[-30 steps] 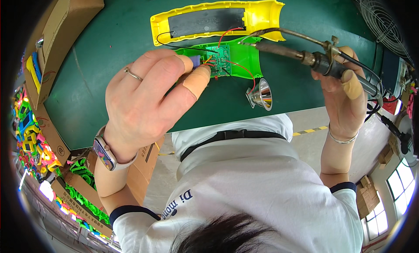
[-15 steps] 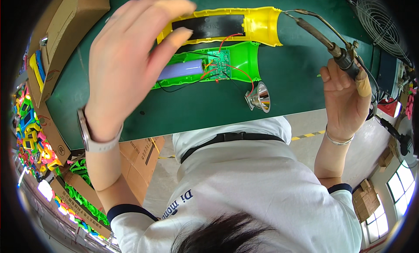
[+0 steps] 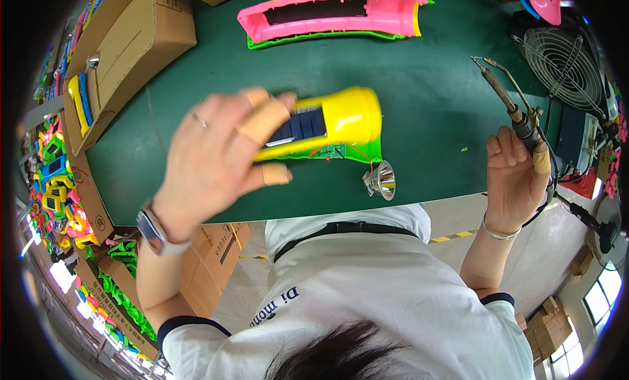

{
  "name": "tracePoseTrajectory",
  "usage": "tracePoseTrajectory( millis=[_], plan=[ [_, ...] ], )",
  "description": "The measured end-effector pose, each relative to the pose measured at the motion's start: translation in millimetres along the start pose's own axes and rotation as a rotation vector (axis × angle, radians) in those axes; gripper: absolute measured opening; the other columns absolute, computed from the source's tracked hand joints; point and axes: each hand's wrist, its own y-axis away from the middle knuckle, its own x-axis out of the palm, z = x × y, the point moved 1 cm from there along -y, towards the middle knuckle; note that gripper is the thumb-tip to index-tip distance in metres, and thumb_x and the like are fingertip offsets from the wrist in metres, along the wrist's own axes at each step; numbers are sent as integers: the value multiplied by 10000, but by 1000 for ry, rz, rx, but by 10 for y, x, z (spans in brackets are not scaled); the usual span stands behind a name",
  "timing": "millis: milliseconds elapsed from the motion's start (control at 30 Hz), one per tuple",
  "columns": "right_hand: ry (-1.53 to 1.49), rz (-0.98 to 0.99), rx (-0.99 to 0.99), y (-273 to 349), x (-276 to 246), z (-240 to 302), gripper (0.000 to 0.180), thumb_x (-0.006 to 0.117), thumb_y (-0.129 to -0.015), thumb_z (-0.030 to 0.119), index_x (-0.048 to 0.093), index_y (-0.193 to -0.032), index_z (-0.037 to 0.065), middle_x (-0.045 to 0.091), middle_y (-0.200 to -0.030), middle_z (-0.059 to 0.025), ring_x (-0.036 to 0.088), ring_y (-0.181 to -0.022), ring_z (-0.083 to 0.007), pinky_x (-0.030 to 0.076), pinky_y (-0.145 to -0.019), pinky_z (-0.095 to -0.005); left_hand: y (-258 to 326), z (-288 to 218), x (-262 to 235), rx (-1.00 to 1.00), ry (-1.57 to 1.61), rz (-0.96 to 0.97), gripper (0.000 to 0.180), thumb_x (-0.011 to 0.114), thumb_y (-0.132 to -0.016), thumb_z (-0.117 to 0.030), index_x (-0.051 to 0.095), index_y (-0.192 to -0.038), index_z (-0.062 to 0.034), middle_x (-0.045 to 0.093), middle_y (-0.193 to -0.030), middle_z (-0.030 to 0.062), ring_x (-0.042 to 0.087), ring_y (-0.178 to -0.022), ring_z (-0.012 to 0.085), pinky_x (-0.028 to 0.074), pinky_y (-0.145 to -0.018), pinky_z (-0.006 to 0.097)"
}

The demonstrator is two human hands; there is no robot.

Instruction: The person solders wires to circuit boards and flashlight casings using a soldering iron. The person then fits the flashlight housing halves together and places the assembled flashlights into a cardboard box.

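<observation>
By my judgement, the step in hand is the closing of a case. The yellow shell half (image 3: 354, 118) lies w/ its solar panel (image 3: 306, 124) up, over the green shell half (image 3: 374, 148), approx. in the middle of the counter (image 3: 432, 151). It doesn't cover the green one fully: the near edge of the green, w/ a circuit board (image 3: 333, 151) and a red wire (image 3: 367, 154), shows below it. The reflector (image 3: 383, 182) is outside, just beside the wide end, near the front edge of the counter.

The L hand (image 3: 213, 151) is over the narrow end of the yellow half, fingers bent above it, thumb apart from them toward the person. It's blurred, so I can't tell if it grips the shell or only touches it. The R hand (image 3: 514, 173) has its fingers curled around the handle of the soldering iron (image 3: 508, 101), whose tip is well apart from both halves.

Next move prob. calls for lining up the edges w/o pinching the wire, and for seating the reflector in the wide end; the tip, maybe hot, should be kept off the plastic.

Re. writing: dark lettering is on the white shirt (image 3: 367, 282), and print on the cardboard box (image 3: 118, 321) at lower left. On the shells I can't make out any label.
</observation>
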Motion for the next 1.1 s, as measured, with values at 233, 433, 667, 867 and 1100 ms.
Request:
tracePoseTrajectory(
  millis=[233,433,667,867,1100],
  plan=[
    [-109,-2,46,-16,8,-136,264,449,-907,230,471,-1076,29,368,-719,4,314,-660,-101,286,-639,-246,346,-131,344,-95,70,-33,701,711,-601,-194,440,-1230,-46,503,-1029,120,509,-919,273,446,-802,367],
    [-98,6,19,64,-82,-52,219,456,-910,213,483,-1031,32,373,-710,3,314,-657,-103,292,-636,-250,676,399,-311,-676,49,-499,502,654,-726,-157,397,-1134,-14,517,-1018,187,530,-918,315,451,-773,362],
    [-188,-1,35,-2,23,-91,188,473,-901,187,493,-978,17,388,-745,-11,332,-688,-122,310,-652,-266,1533,2183,-708,-1315,-346,-362,536,607,-747,-352,352,-1083,-22,598,-892,241,590,-836,383,462,-728,432],
    [-91,-94,-6,-19,-108,-115,247,457,-913,219,489,-1078,39,401,-717,-5,328,-654,-106,303,-625,-249,1267,2494,-771,-1509,-560,202,616,637,-696,-478,498,-1071,-9,619,-983,179,602,-926,313,477,-774,403],
    [-192,-83,3,-94,-252,-192,269,483,-898,225,468,-1106,55,368,-683,1,328,-644,-102,292,-613,-249,527,2977,-1294,-1156,-673,255,490,568,-724,-509,637,-903,-58,629,-924,151,604,-904,292,481,-748,395]
  ],
)
